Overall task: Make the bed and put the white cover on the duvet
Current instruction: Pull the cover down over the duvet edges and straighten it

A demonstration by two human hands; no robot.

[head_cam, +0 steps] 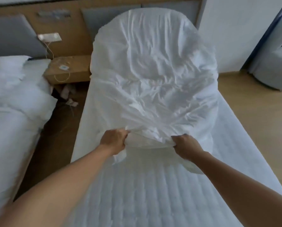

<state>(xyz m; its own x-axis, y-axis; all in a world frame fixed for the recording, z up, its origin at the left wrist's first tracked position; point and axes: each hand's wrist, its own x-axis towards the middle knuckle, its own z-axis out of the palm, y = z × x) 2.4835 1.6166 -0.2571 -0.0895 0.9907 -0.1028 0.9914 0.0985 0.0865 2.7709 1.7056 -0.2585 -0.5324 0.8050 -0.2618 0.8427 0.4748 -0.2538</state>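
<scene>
A wrinkled white sheet point(153, 76) billows in the air over the far half of the bed, hiding the headboard end. My left hand point(114, 140) grips its near edge on the left. My right hand point(187, 146) grips the same edge on the right, about a forearm's length away. Below my arms lies the quilted white mattress pad point(140, 194), bare across the near half of the bed.
A second bed point(14, 112) with rumpled white bedding stands at the left across a narrow gap of dark floor. A wooden nightstand point(68, 69) with a cable sits between the beds. Light wooden floor point(259, 112) and a curtain point(271, 63) lie to the right.
</scene>
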